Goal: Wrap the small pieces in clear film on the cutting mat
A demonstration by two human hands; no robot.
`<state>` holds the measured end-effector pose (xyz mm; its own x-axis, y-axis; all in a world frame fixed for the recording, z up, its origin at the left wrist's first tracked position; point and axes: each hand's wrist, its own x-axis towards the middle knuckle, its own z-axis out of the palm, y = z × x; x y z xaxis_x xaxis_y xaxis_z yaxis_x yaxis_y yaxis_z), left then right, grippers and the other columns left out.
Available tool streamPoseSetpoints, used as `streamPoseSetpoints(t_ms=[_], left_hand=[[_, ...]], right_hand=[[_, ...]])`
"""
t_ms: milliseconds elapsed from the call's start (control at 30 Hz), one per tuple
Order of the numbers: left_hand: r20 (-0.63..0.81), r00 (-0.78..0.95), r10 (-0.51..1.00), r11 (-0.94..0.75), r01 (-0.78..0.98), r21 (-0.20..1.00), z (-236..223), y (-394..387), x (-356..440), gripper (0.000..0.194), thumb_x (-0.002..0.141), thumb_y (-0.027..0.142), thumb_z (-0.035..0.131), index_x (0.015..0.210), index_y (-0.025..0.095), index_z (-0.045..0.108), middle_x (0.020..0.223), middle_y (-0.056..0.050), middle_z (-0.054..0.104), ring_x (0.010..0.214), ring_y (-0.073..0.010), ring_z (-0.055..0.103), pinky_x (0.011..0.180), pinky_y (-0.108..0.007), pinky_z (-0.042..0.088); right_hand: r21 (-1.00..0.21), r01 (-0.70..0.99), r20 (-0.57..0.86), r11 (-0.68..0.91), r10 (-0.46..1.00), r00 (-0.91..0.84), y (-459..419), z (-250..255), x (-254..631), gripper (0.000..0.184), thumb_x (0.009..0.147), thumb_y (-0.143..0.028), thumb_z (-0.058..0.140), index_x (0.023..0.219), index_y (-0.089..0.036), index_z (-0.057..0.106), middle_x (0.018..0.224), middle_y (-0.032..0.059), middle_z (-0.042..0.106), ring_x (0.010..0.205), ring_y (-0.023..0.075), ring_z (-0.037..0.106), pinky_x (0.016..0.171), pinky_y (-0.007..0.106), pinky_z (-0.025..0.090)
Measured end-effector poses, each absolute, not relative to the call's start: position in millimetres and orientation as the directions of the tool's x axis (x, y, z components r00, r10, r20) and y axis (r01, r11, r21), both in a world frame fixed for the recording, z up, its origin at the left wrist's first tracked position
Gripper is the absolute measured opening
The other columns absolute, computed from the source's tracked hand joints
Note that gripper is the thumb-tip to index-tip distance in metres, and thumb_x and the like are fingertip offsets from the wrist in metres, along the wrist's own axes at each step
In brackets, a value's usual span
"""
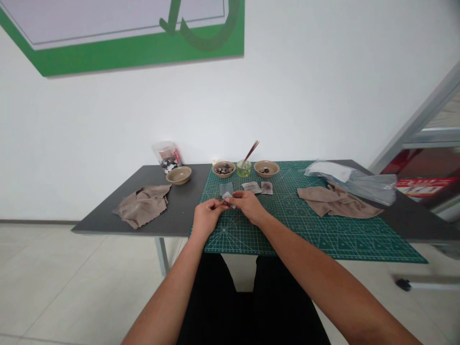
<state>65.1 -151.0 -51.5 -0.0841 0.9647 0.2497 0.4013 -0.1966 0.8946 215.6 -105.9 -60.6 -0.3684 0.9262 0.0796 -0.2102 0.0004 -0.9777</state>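
Both hands meet over the near left part of a green cutting mat (305,230). My left hand (207,215) and my right hand (247,205) have their fingers pinched on a small pale sachet (227,197) held between them, with a thin dark tool-like piece at the fingertips that I cannot make out. Just beyond the hands lie a grey translucent sachet (226,188) and two flat sachets (258,187) with dark contents.
At the back of the dark table (179,211) stand three tan bowls (178,175), a small glass with sticks (244,167) and a plastic container (167,155). Beige cloths lie left (143,205) and right (334,200). A plastic bag (355,182) sits far right.
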Motion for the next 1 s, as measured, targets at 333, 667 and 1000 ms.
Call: streamPoseSetpoints(t_ms=[333, 667, 1000], left_hand=[[0.191, -0.125, 0.974, -0.128, 0.393, 0.911, -48.0, -152.7, 65.8, 0.011, 0.068, 0.027, 0.065, 0.065, 0.018, 0.069, 0.064, 0.001, 0.067, 0.063, -0.0137, 0.058, 0.063, -0.024, 0.043], [0.216, -0.120, 0.969, -0.155, 0.388, 0.909, -51.1, -151.6, 64.4, 0.012, 0.070, 0.028, 0.065, 0.065, 0.019, 0.068, 0.066, 0.000, 0.068, 0.065, -0.0150, 0.060, 0.066, -0.026, 0.045], [0.226, -0.128, 0.966, -0.159, 0.397, 0.904, -51.5, -151.7, 65.0, 0.010, 0.070, 0.027, 0.065, 0.065, 0.019, 0.069, 0.065, 0.001, 0.068, 0.063, -0.0141, 0.059, 0.064, -0.025, 0.044]], right_hand=[[-0.978, -0.208, 0.078, -0.013, 0.903, -0.423, -103.0, -61.8, 214.9, 0.029, 0.062, -0.039, 0.077, 0.075, -0.014, 0.069, 0.068, 0.0004, 0.066, 0.060, 0.0117, 0.053, 0.060, 0.025, 0.039], [-0.968, -0.247, 0.080, -0.043, 0.882, -0.465, -103.9, -61.1, 216.7, 0.029, 0.062, -0.040, 0.077, 0.074, -0.015, 0.068, 0.068, 0.0009, 0.066, 0.061, 0.0122, 0.056, 0.061, 0.026, 0.041], [-0.969, -0.240, 0.059, -0.053, 0.899, -0.434, -107.2, -56.6, 215.8, 0.029, 0.061, -0.039, 0.077, 0.074, -0.015, 0.068, 0.067, 0.0003, 0.065, 0.060, 0.0115, 0.055, 0.060, 0.026, 0.041]])
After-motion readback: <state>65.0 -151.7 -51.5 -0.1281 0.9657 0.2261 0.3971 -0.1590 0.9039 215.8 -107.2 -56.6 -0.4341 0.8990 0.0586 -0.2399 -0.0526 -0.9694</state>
